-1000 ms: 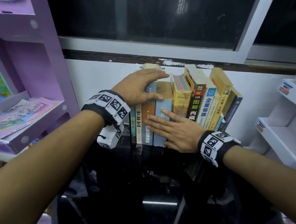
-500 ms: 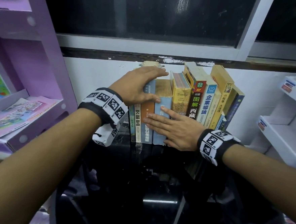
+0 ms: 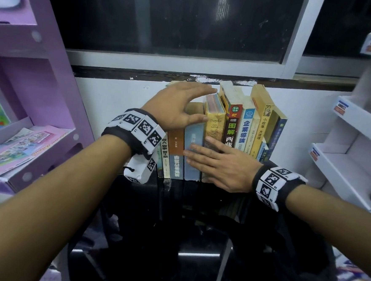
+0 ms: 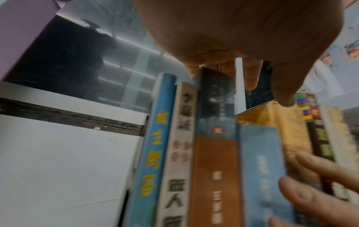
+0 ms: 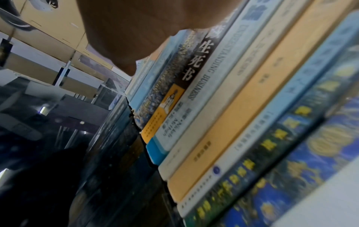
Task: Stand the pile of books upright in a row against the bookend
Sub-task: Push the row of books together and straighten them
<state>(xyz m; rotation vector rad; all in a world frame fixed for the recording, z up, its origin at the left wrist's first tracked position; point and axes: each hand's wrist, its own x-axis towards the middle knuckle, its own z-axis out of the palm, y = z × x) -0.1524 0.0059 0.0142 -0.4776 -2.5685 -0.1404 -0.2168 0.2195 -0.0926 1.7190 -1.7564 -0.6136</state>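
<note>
1. Books (image 3: 220,134) stand in one row on the black glossy counter (image 3: 173,238), against the white wall (image 3: 116,104) below the dark window (image 3: 188,20), spines facing the viewer.
2. Long axes run up and down. West of the yellow "Troyka" book (image 3: 214,129), the blue-grey book (image 3: 192,154), the orange-and-blue book (image 3: 176,153) and two thin ones stand straight; east of it, the black-and-red book (image 3: 232,126), the "Understanding Business" book (image 3: 245,131) and the yellow-tan book (image 3: 260,123) lean with their tops tilted toward it.
3. No bookend can be made out.
4. Left hand (image 3: 178,109) lies over the tops of the books just left of the "Troyka" book, fingers stretched flat across their upper edges and thumb on the blue-grey spine, not curled round any book.
5. Right hand (image 3: 224,167) is flat and open, palm against the lower spines, fingers (image 3: 196,154) reaching across the "Troyka" book onto the blue-grey book.
6. A purple display rack (image 3: 28,111) stands left of the row, a white rack (image 3: 350,152) right of it.
</note>
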